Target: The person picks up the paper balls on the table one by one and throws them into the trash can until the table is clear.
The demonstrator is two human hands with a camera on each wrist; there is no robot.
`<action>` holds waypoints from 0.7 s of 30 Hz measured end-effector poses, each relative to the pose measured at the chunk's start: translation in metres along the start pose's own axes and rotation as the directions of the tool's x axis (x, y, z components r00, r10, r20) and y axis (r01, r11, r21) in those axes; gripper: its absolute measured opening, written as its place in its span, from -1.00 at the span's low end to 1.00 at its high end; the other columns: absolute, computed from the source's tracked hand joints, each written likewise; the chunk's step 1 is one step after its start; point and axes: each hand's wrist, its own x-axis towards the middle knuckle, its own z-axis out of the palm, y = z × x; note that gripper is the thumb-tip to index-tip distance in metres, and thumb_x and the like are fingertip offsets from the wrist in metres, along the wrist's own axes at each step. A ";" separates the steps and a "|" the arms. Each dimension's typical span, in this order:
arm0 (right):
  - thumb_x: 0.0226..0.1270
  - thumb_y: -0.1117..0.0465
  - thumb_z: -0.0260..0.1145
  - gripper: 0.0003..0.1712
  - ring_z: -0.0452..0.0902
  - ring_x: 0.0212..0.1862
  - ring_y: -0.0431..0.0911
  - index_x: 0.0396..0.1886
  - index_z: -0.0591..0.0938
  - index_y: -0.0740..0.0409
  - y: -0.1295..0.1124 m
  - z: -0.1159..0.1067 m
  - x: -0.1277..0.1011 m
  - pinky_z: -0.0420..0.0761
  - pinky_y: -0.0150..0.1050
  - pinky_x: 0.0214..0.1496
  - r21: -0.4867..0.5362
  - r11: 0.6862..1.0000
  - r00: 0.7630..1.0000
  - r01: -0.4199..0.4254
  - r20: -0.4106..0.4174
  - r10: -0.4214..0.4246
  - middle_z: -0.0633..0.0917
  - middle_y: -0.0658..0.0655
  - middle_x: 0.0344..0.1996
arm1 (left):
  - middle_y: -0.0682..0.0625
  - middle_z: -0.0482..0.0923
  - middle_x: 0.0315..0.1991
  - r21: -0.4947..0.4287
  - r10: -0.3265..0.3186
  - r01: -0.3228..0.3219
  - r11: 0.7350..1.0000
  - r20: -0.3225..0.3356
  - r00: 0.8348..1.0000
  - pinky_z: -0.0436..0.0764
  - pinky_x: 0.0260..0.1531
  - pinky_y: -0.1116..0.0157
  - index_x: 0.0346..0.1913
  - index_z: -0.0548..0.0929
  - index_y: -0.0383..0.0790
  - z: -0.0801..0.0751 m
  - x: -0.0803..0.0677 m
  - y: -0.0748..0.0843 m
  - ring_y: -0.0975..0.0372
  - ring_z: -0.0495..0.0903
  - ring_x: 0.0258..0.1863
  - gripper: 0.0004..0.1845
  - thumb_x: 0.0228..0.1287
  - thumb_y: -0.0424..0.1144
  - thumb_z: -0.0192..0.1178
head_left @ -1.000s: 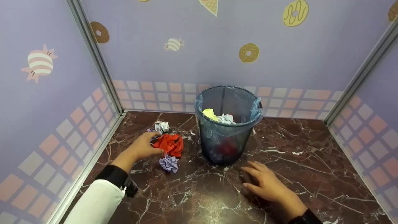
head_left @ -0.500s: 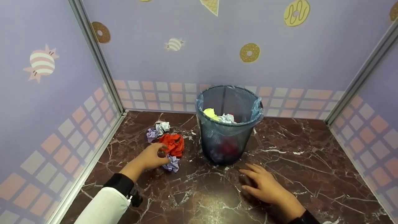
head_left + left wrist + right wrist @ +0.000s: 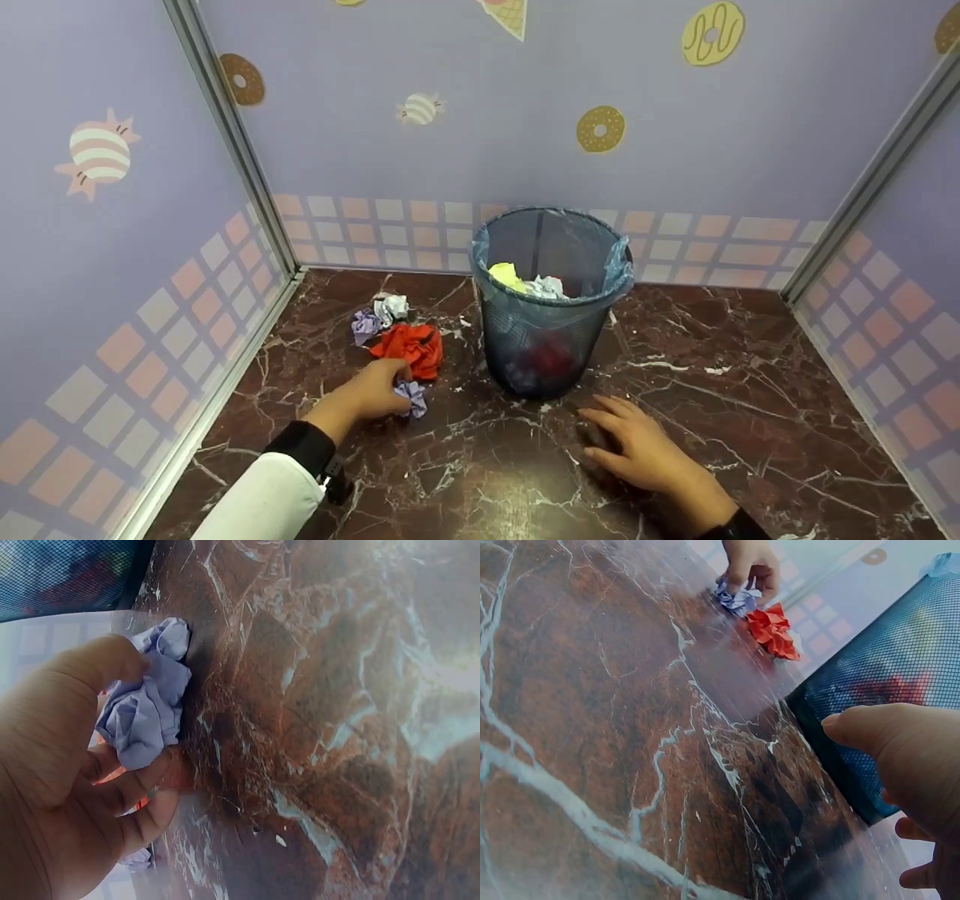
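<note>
My left hand [image 3: 379,394] grips a crumpled purple paper ball [image 3: 146,701] low at the tabletop, thumb on one side and fingers curled round the other. Right behind it sits a crumpled red paper ball [image 3: 412,349]. Farther back lie a second purple paper ball [image 3: 365,326] and a white paper ball [image 3: 391,308], side by side. My right hand [image 3: 637,446] holds nothing; its fingers are relaxed, and it is in front of the bin, to the right. A dark mesh wastebasket [image 3: 540,341] with a clear bag stands between and beyond the hands.
Inside the wastebasket are a yellow paper ball [image 3: 506,277], a white paper ball [image 3: 545,287] and something red seen through the mesh. The dark marble tabletop [image 3: 720,405] is bounded by printed panels [image 3: 420,157] at the back and both sides.
My left hand has moved from beside the red paper ball toward me, down to the nearer purple paper ball, and has taken hold of it. The right hand has barely moved.
</note>
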 end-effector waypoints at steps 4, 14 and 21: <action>0.34 -0.16 0.39 -0.32 0.36 0.44 0.43 0.39 0.57 -0.04 0.000 0.000 0.000 0.38 0.46 0.38 0.002 1.000 1.000 0.000 0.000 0.000 0.49 0.35 0.44 | -0.06 0.52 -0.34 -0.017 -0.015 0.015 1.000 0.010 1.000 0.46 -0.38 0.25 -0.22 0.57 -0.20 0.001 0.000 0.000 0.16 0.46 -0.38 -0.64 -0.16 -0.35 0.44; 0.34 -0.17 0.39 -0.31 0.35 0.44 0.43 0.40 0.56 -0.06 -0.001 0.000 0.001 0.36 0.46 0.39 -0.001 1.000 1.000 -0.011 0.001 0.011 0.48 0.33 0.44 | -0.07 0.52 -0.32 -0.054 -0.051 0.051 0.997 0.011 0.999 0.48 -0.39 0.27 -0.24 0.57 -0.17 -0.002 -0.004 0.000 0.15 0.49 -0.35 -0.68 -0.13 -0.38 0.40; 0.35 -0.14 0.39 -0.33 0.38 0.42 0.45 0.40 0.57 -0.04 0.002 -0.003 0.002 0.36 0.46 0.40 -0.008 1.000 1.000 0.002 -0.021 -0.002 0.49 0.37 0.42 | -0.09 0.53 -0.33 -0.033 -0.024 0.023 0.999 -0.033 0.999 0.46 -0.36 0.26 -0.26 0.57 -0.20 -0.009 -0.006 -0.007 0.15 0.47 -0.34 -0.69 -0.16 -0.40 0.38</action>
